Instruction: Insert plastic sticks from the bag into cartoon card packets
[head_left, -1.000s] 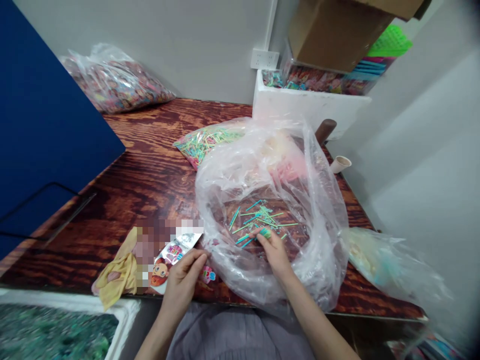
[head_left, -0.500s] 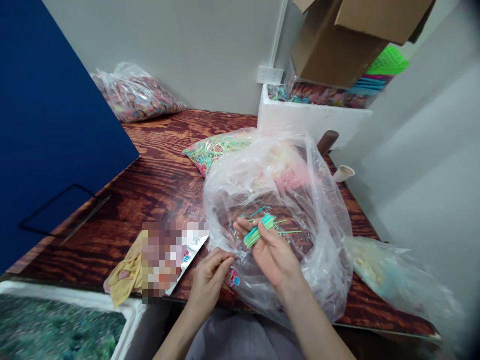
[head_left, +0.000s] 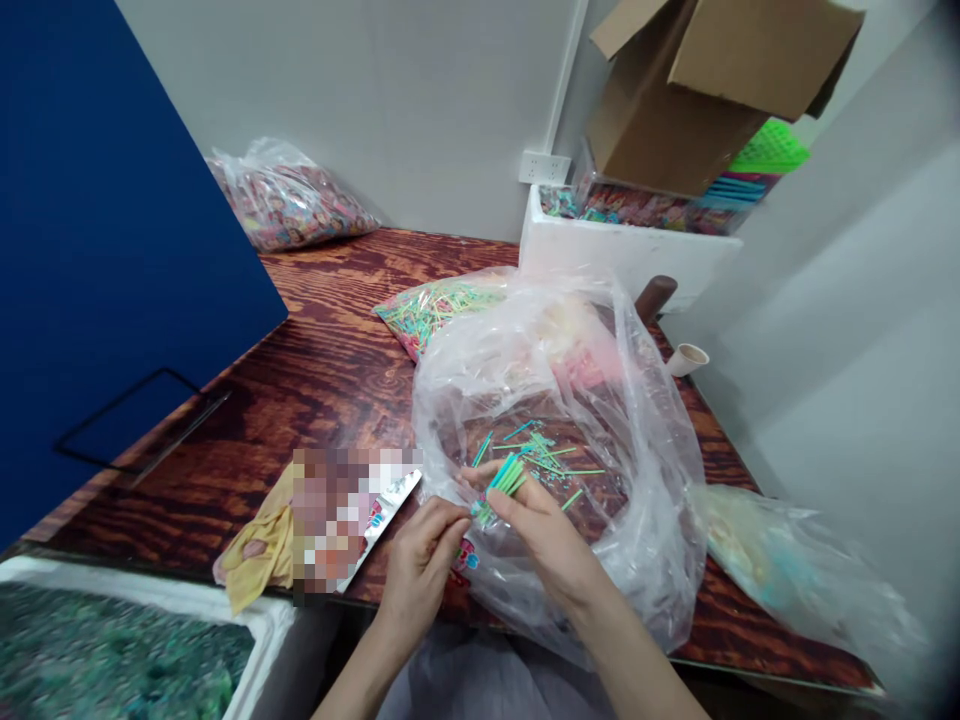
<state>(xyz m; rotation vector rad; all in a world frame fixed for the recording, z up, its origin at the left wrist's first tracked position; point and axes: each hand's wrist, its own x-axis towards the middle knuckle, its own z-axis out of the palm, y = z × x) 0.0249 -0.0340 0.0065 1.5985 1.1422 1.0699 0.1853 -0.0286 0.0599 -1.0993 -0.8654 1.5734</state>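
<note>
My right hand [head_left: 536, 515] is closed around a small bundle of thin green and blue plastic sticks [head_left: 506, 480], which tilts over the opening of a large clear plastic bag [head_left: 660, 560]. My left hand [head_left: 427, 550] is in a pinch close to the bundle's lower end. Something small and see-through shows at its fingertips, too unclear to name. Loose green and blue sticks [head_left: 547, 455] lie scattered within the bag's spread opening. Below my left fingers is a small colourful printed patch [head_left: 465, 555], partly covered.
A filled bag of sticks [head_left: 439, 310] lies behind the large bag. At left are a yellow cloth [head_left: 262, 550], a printed packet, partly pixelated [head_left: 379, 520], and a foam box [head_left: 266, 620]. A paper cup [head_left: 686, 360] and another plastic bag [head_left: 787, 560] lie right.
My right hand has brought the stick bundle down and left, against my left fingertips, and its fingers have closed more around it. My left hand stays nearly in place. The view has shifted slightly.
</note>
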